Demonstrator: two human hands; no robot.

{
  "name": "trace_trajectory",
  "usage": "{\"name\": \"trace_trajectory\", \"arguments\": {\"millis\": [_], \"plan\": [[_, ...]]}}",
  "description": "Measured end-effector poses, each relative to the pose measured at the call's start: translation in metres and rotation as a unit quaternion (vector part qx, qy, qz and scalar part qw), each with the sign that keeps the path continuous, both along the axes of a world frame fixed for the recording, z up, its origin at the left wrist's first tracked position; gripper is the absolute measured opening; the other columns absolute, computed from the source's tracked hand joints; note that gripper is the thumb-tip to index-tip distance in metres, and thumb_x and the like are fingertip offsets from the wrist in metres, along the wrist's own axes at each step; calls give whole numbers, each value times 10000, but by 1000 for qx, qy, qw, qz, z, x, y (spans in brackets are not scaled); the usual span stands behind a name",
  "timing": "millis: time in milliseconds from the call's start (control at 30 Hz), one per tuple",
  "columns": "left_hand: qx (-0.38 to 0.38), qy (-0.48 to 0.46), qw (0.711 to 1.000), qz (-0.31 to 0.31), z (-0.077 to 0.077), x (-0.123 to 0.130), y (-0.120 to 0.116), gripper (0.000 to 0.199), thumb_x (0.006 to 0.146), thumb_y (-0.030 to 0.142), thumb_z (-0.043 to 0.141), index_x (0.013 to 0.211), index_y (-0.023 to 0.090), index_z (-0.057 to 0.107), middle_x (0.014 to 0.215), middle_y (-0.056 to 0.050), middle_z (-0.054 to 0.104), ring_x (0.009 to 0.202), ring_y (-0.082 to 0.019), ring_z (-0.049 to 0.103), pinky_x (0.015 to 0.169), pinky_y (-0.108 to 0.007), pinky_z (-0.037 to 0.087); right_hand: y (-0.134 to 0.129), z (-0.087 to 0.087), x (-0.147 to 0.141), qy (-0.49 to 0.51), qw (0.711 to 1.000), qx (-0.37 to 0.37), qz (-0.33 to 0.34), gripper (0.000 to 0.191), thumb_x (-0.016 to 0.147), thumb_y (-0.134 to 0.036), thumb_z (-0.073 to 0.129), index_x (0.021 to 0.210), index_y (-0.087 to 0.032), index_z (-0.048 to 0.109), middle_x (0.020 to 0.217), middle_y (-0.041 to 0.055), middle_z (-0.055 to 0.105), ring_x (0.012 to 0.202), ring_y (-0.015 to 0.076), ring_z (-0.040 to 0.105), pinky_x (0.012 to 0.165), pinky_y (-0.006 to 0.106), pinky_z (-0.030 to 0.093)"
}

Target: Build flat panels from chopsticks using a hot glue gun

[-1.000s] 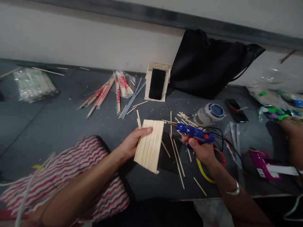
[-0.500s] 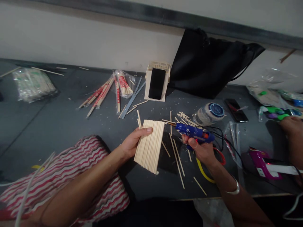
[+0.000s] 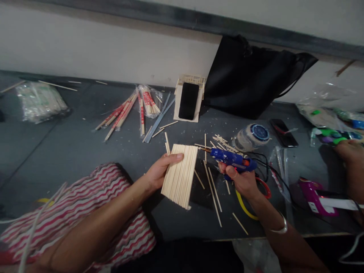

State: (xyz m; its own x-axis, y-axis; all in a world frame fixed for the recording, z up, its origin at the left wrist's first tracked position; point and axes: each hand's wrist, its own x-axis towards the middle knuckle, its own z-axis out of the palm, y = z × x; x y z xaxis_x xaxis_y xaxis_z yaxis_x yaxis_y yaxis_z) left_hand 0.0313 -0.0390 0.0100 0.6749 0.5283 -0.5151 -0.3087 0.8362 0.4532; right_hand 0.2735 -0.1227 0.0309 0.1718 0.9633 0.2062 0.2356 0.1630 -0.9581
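In the head view my left hand grips the left side of a flat panel of wooden sticks laid side by side, its thumb over the front face. The panel is held tilted above the table. My right hand is wrapped round a blue hot glue gun spotted with white bits. The gun's nozzle points left and meets the panel's upper right corner, or lies just beside it. A small whitish blob shows at the lower right corner of the panel.
Loose sticks, a lidded jar and scissors lie around my right hand. Behind stand a phone and a black bag. A striped cushion is at left. Another person's hand is at the right edge.
Almost nothing differs. Both hands, the panel and the glue gun keep their places, while the other person's hand at the right edge shifts slightly left.
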Motion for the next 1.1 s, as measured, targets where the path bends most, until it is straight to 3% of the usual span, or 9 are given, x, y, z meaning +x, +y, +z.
{"name": "trace_trajectory", "arguments": {"millis": [433, 767, 1100], "plan": [[-4, -13, 1000, 1, 2, 0, 0, 190, 670, 197, 842, 817, 87, 796, 751, -100, 802, 618, -193, 738, 621, -271, 614, -1, -5, 2, 13, 1000, -1, 11, 399, 828, -600, 743, 690, -225, 735, 630, 22, 697, 599, 184, 635, 609, 332, 530], [8, -6, 1000, 0, 1, -1, -1, 188, 710, 218, 815, 852, 96, 792, 776, -111, 805, 644, -200, 743, 653, -277, 614, 0, -3, 1, 11, 1000, -21, -9, 470, 783, -673, 743, 643, -226, 705, 594, 20, 672, 574, 183, 611, 597, 345, 535], [15, -11, 1000, -5, 3, 0, -1, 181, 705, 218, 821, 834, 93, 792, 736, -106, 796, 631, -195, 743, 646, -267, 614, 1, -2, 1, 19, 1000, 2, 24, 408, 847, -592, 732, 663, -229, 702, 597, 2, 647, 570, 157, 585, 604, 318, 503]]}}
